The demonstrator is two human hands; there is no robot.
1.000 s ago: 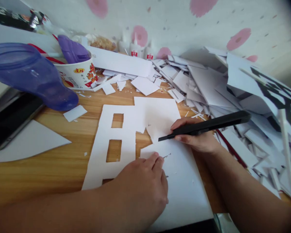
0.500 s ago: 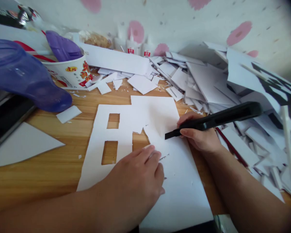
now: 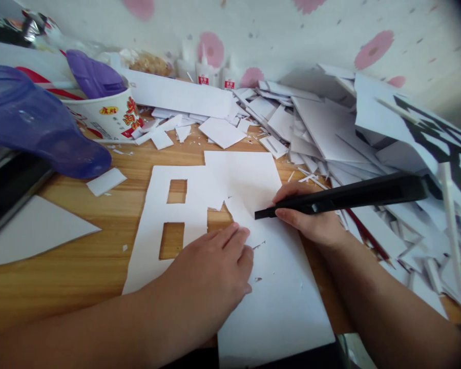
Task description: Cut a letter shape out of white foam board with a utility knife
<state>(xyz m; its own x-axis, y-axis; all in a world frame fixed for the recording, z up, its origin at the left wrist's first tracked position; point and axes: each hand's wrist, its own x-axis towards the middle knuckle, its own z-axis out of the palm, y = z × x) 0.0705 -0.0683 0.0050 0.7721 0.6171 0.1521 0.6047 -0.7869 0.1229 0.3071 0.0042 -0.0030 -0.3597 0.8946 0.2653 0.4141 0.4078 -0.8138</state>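
Note:
My right hand [image 3: 305, 212] is closed around a black utility knife [image 3: 353, 197]. The blade points left and its tip is at or just above a white foam board [image 3: 292, 287]; contact cannot be told. Two rectangular openings are cut in the board's left part, and a third, rough-edged opening [image 3: 218, 219] lies in the middle, partly covered by my left hand [image 3: 223, 261]. That hand lies on the board with its fingers extended, pressing it down. Short torn slits [image 3: 258, 246] show just right of its fingertips.
White board scraps [image 3: 322, 123] are heaped at the back and right. A paper noodle bowl [image 3: 111, 115], a translucent purple-blue object [image 3: 49, 123] and a dark flat object [image 3: 11, 189] stand at the left. Small glue bottles [image 3: 203, 72] line the wall. A pointed white piece [image 3: 42, 230] lies left.
The knife has shifted slightly left and its handle has tilted lower, closer to level. My left hand still rests on the board, its fingertips slightly higher up. The view has moved a little.

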